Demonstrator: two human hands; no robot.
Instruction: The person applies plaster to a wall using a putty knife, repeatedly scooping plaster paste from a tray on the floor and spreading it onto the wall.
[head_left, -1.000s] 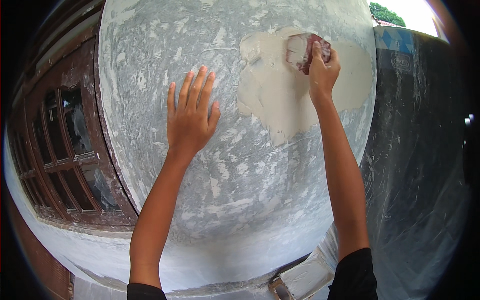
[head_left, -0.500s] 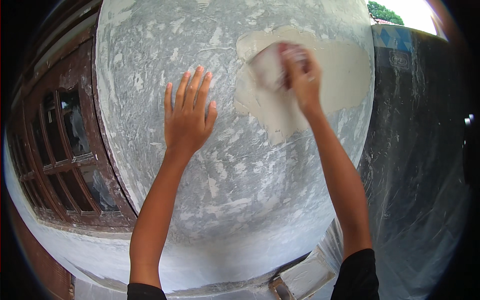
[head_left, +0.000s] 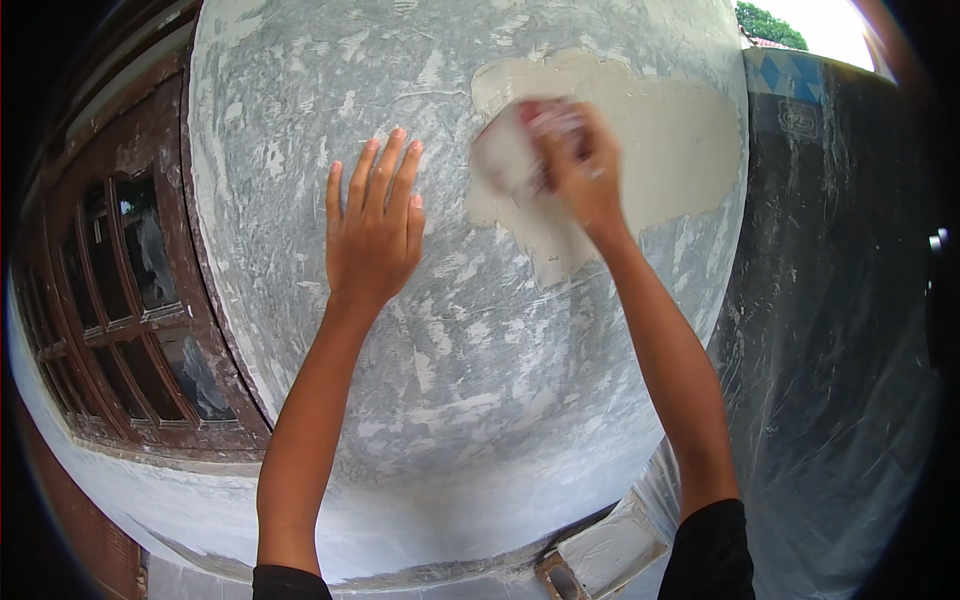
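pinching a red scraper (head_left: 513, 158): right fingers (head_left: 563, 162); lying spread on the wall (head_left: 300, 100): left fingers (head_left: 386, 172) (pale logo (head_left: 798, 120) on dark sheet (head_left: 830, 300)).

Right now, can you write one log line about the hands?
left hand: open, palm toward wall | right hand: grips scraper, blurred | scraper: over beige paste on wall

Between the paned window (head_left: 150, 322) at left and the plastic sheet (head_left: 830, 300) at right, the left hand (head_left: 372, 240) lies on the wall (head_left: 470, 400), left of the putty patch (head_left: 670, 150), with the scraper (head_left: 508, 155) in the right hand (head_left: 592, 180) over it.
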